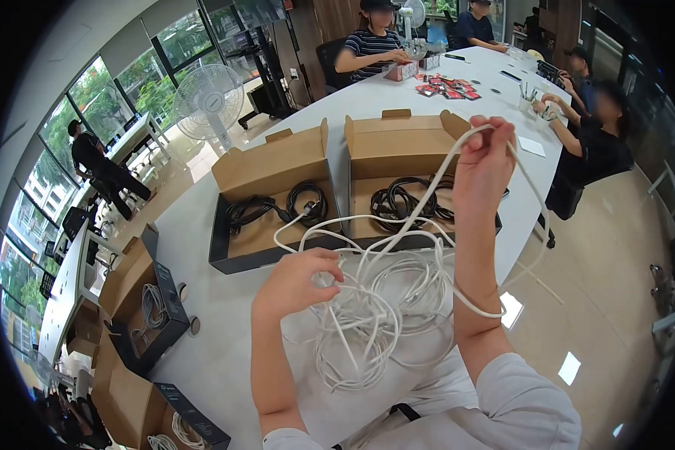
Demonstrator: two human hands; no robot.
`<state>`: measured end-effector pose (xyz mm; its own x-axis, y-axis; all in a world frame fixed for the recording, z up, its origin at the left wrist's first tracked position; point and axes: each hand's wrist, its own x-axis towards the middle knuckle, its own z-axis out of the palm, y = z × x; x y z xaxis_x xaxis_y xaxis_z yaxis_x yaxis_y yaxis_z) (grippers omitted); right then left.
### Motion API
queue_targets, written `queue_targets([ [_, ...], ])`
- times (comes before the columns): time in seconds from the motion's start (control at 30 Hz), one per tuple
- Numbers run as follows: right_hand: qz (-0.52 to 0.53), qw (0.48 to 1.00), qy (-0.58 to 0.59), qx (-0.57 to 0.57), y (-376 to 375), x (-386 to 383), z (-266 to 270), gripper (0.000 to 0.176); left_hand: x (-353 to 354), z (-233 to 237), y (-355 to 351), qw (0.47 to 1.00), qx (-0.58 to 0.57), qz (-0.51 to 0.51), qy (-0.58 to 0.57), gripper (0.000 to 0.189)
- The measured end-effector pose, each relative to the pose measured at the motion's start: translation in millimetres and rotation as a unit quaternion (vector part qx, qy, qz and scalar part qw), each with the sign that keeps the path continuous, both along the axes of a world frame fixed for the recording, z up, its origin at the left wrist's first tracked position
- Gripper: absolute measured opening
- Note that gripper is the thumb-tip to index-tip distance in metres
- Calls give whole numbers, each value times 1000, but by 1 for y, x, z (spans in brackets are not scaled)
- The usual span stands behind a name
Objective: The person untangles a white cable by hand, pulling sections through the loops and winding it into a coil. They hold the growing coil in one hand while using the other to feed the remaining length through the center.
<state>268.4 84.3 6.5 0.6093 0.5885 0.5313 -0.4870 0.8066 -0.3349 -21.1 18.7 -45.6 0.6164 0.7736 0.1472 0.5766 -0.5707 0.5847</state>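
Observation:
A loose, tangled heap of white cables [356, 319] lies on the white table in front of me. My right hand [486, 161] is raised above the table's right side, its fingers closed on a white cable [439, 180]. From that hand one length runs down to the heap, and another loops down to the right past my forearm. My left hand [300, 280] is at the heap's left edge with fingers curved and a small gap between thumb and fingertips. White strands pass close to its fingertips; contact is hard to tell.
Two open cardboard boxes, the left box [274, 146] and the right box [397, 142], contain coiled black cables [307, 201]. At left, another open box [174, 319] holds a grey cable coil [154, 306]. Red packets [448, 88] lie farther back. Several people sit around the table; a fan [208, 101] stands behind.

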Motion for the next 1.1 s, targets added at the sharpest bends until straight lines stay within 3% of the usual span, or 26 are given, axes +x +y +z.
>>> queue_targets([
  [0.23, -8, 996, 86, -21, 7, 8, -2, 25, -7, -2, 1, 998, 16, 6, 54, 19],
  [0.33, -50, 994, 90, -27, 3, 7, 3, 23, -37, 4, 2, 993, 36, 102, 57, 16],
  [0.4, -64, 992, 106, -13, 3, 12, 5, 21, -64, 6, 0, 958, 20, 286, 7, 14],
  [0.47, -76, 988, 133, -6, 1, 20, 6, 21, -90, 10, -11, 843, 302, 434, 98, 18],
  [0.53, -79, 982, 172, 2, 2, 27, 10, 20, -153, 3, -9, 818, 270, 508, 17, 20],
  [0.63, -51, 980, 194, -9, 7, 36, 7, 21, -156, 22, -30, 818, 253, 516, 7, 26],
  [0.73, -26, 988, 152, 6, 7, 27, 4, 22, -105, 44, -36, 847, 147, 506, 68, 36],
  [0.77, -25, 990, 141, 6, 6, 22, 4, 24, -91, 50, -35, 872, 29, 488, 10, 47],
  [0.87, 11, 997, 81, 14, 2, 11, 1, 26, -69, 44, -37, 948, 173, 238, 121, 60],
  [0.97, 74, 995, 59, 10, -8, -10, 5, 27, -27, 61, -46, 965, 228, 79, 102, 77],
  [1.07, 147, 989, 3, 26, -24, -37, 8, 30, 17, 48, -44, 986, 27, 53, -158, 84],
  [1.1, 173, 984, -23, 37, -28, -45, 7, 30, 33, 38, -44, 977, -7, 65, -202, 73],
])
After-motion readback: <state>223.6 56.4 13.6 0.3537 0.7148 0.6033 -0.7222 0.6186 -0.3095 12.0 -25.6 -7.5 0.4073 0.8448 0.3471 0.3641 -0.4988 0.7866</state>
